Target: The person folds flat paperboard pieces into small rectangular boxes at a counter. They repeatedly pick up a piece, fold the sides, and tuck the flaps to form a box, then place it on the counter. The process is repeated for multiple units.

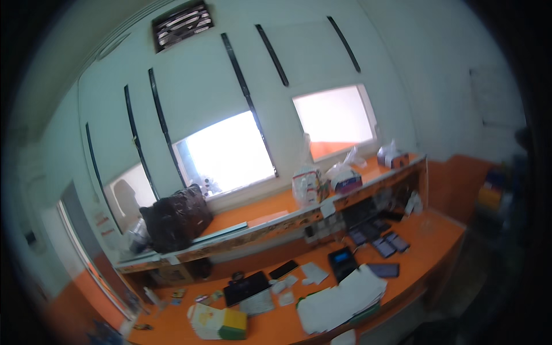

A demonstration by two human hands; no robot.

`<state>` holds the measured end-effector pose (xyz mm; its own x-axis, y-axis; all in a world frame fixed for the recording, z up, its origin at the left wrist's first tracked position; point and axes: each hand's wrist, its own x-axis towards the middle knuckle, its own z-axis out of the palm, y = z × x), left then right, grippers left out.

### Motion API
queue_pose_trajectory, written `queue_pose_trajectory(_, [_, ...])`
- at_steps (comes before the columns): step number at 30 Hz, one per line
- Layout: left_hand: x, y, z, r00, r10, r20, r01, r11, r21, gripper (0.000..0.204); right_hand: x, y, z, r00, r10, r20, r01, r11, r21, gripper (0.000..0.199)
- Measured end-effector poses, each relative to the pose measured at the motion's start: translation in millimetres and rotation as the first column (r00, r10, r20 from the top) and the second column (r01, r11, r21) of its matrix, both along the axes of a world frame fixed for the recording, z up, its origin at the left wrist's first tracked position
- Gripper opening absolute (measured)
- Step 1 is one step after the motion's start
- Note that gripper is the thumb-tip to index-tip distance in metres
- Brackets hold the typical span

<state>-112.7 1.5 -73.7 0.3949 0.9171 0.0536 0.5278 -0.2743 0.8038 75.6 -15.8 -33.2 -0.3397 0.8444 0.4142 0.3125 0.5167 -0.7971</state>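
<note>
Neither of my hands shows in the head view. Below me runs an orange desk (428, 233). On it lie a stack of white papers (339, 299), a black card terminal (343, 261) with a blue screen, a dark tablet (246, 287), a black phone (283, 268), and several phones or small tablets (382, 241) in a row. A yellow and green booklet pile (218, 323) sits at the desk's near left.
A raised orange counter shelf (259, 215) carries a black bag (175, 217), plastic-wrapped packages (307, 185) and bags (344, 175). Behind it are bright service windows (227, 152) with blinds half down. Small paper slips (313, 272) dot the desk. Coloured items (491, 192) stand at the right.
</note>
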Motion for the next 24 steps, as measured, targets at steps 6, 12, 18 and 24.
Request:
queue_pose_trajectory(6, [-15.1, -4.1, 17.1, 0.993, -0.102, -0.059, 0.108, 0.989, 0.101, 0.018, -0.2, 3.2, -0.8, 1.0, -0.014, 0.024, 0.017, 0.994, -0.112, 0.016])
queue_pose_trajectory(12, [2.0, -14.4, 31.4, 0.999, -0.005, 0.032, 0.003, 0.997, 0.074, 0.017, -3.8, 0.9, 3.3, 0.996, -0.034, -0.088, 0.022, 0.99, -0.14, 0.01])
queue_pose_trajectory(18, [13.6, -9.1, 46.8, 0.996, -0.091, -0.012, 0.091, 0.995, 0.043, 0.022, 16.3, 17.6, -39.9, 0.987, 0.062, -0.148, -0.085, 0.985, -0.152, 0.01])
queue_pose_trajectory(24, [16.3, -10.4, 42.8, 0.981, -0.16, -0.108, 0.156, 0.987, -0.037, 0.021, 37.2, 29.4, -91.2, 0.987, 0.125, 0.103, -0.052, 0.845, -0.533, 0.012])
